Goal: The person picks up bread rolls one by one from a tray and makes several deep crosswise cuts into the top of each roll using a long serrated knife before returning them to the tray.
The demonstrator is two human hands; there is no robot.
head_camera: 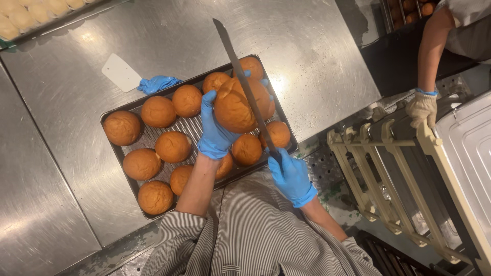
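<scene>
Steel makes up the broad surface [76, 112] that fills most of the view, scuffed and shining under the light. At the right edge stands a cream-coloured rack [409, 189] with a metal lid or tray [468, 148] on it; another person's hand in a knitted work glove [422, 108] rests on the rack's top rail. A dark perforated baking tray [148, 137] lies at a slant in the middle of the surface, holding round golden-brown buns [173, 146] in loose rows. Along the top left corner runs a second tray of pale, unbaked dough rounds [23, 18].

Above the baking tray, the left hand [215, 130], in a blue glove, has its grip clamped on a large bun [236, 107], lifted clear of the others. A long, narrow knife [243, 84] crosses this bun, its blade lying against the crust and its tip pointing away over the surface. The right hand [291, 176], also in blue, has its grip closed tight round the knife's handle, just past the near edge of the tray.

Beyond the tray's far corner lie a white plastic scraper [120, 72] and, just beside it, a crumpled blue glove [157, 83].
</scene>
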